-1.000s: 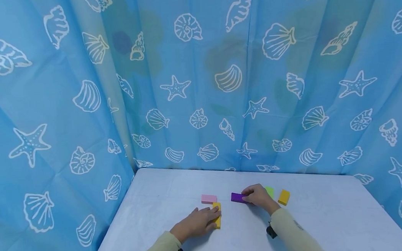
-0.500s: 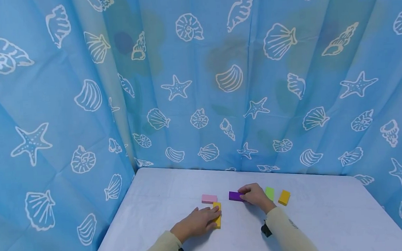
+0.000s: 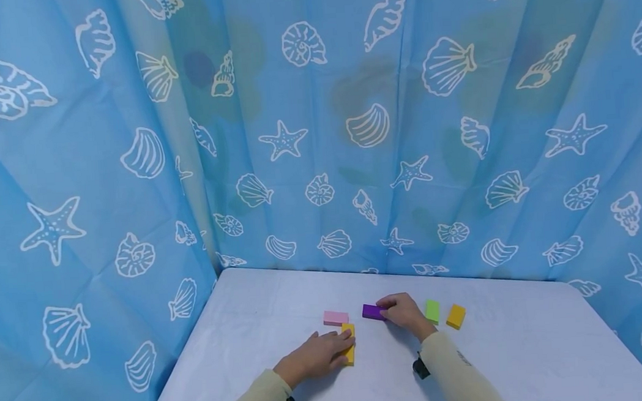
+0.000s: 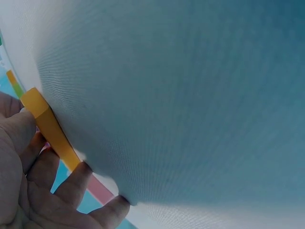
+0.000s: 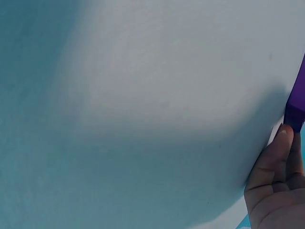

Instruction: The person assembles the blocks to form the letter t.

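My left hand grips a yellow block lying lengthwise on the white table, its thumb near the front end and fingers further along. The left wrist view shows this yellow block along the thumb and fingertips of the left hand. Just behind it lies a pink block. Farther right, my right hand pinches the right end of a purple block. In the right wrist view the purple block is partly cut off by the frame edge, above the fingertips of the right hand.
To the right of the right hand lie a lime-green block and an orange-yellow block. The white table runs up to a blue curtain with white shell prints at the back and sides.
My right hand has slid left with the purple block, bringing it nearer the pink one. More of the lime-green block now shows. The left hand stays on the yellow block.
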{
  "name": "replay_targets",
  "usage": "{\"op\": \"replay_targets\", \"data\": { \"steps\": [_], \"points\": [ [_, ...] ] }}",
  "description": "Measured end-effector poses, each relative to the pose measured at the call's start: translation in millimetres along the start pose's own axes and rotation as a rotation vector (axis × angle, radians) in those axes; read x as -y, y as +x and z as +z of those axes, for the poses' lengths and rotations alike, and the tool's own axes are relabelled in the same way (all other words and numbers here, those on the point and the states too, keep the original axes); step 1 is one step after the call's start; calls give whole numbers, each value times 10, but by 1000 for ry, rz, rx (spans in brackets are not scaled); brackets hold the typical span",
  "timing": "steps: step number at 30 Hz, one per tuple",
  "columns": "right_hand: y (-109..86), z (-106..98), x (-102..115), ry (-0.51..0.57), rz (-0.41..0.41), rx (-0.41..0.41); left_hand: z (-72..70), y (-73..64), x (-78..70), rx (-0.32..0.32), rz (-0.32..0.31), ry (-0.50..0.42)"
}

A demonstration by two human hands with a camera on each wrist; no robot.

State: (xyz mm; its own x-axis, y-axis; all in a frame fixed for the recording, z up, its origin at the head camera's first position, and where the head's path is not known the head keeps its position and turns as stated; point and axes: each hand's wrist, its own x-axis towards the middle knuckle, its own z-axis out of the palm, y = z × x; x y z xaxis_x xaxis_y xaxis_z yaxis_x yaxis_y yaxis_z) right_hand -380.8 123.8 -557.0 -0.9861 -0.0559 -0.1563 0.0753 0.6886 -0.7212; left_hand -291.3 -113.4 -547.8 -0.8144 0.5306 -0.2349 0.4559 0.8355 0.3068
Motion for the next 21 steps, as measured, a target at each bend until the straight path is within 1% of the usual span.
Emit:
{"op": "replay_targets", "data": {
  "steps": [5,12,21],
  "points": [
    [-11,35,40,14,5,-5,7,5,5,-4,-1,1],
    [-34,73,100,-3,-10,0,5,-1,0,-13,15,5],
    [-8,151,137,4,-34,5,-1,-17,1,-20,13,18]
  ]
}}
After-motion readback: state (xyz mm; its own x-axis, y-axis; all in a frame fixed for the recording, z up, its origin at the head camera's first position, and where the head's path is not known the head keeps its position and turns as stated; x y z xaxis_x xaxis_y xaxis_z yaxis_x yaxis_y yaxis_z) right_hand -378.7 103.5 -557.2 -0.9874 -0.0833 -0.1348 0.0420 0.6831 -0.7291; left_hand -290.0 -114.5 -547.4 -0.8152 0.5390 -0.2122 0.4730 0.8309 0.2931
